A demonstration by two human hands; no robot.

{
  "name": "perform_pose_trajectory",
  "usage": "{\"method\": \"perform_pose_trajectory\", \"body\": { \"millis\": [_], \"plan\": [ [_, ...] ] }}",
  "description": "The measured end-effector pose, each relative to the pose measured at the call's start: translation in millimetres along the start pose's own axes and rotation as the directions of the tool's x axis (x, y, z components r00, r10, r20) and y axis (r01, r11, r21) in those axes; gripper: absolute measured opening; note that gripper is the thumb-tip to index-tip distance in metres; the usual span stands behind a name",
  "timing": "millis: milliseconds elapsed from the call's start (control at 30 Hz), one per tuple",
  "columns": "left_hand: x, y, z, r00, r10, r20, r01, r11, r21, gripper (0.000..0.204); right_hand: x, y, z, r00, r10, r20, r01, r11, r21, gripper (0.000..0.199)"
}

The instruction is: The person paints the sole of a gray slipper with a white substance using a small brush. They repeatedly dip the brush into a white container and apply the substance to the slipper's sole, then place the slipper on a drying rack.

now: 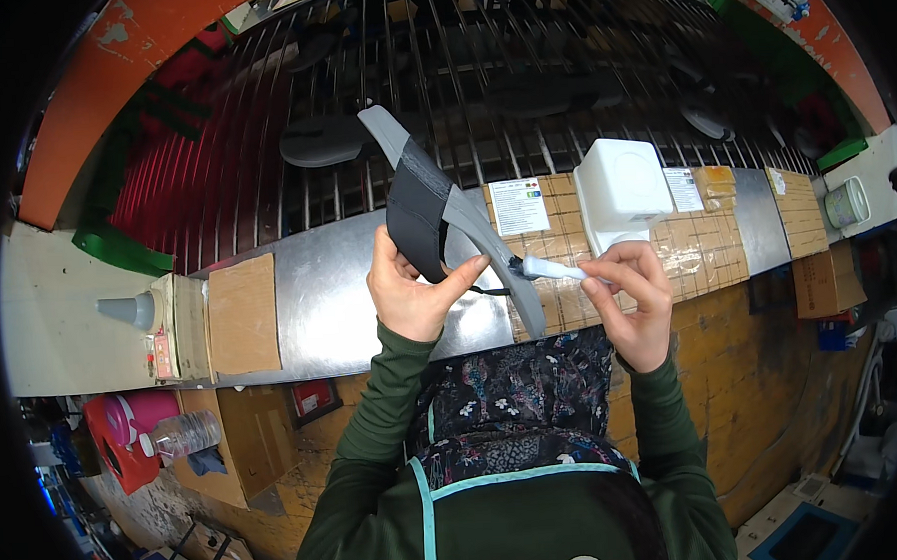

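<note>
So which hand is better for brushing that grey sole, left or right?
Probably the right hand: it holds the white brush, and the dark bristles are at the grey sole. The left hand is busy holding the shoe.

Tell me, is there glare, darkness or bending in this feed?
Head view: bright glare on the metal ledge; dim across the rack of rods; black corners, with the orange frame curving near the rim; left hand, right hand and brush look reasonably sharp.
</note>
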State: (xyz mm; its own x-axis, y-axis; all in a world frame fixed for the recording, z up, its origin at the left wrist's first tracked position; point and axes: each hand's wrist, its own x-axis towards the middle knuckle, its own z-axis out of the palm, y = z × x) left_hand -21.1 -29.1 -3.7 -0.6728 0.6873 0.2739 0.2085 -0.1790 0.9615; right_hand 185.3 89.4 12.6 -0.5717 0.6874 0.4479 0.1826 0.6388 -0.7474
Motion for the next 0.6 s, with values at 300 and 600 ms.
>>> {"method": "perform_pose_trajectory", "body": {
  "millis": [300, 600],
  "plan": [
    [3.2, -5.5, -1.8, 1.0, -0.008, -0.028, 0.007, 0.998, -0.054, 0.054, -4.0, -0.5, -3.8, 1.0, -0.025, -0.011, 0.025, 0.999, -0.036, 0.019],
    [6.5, -10.1, -1.4, 0.999, -0.006, -0.049, -0.001, 0.99, -0.141, 0.05, -6.4, -4.6, -4.9, 0.999, -0.03, -0.038, 0.028, 0.999, -0.046, 0.018]
  ]
}}
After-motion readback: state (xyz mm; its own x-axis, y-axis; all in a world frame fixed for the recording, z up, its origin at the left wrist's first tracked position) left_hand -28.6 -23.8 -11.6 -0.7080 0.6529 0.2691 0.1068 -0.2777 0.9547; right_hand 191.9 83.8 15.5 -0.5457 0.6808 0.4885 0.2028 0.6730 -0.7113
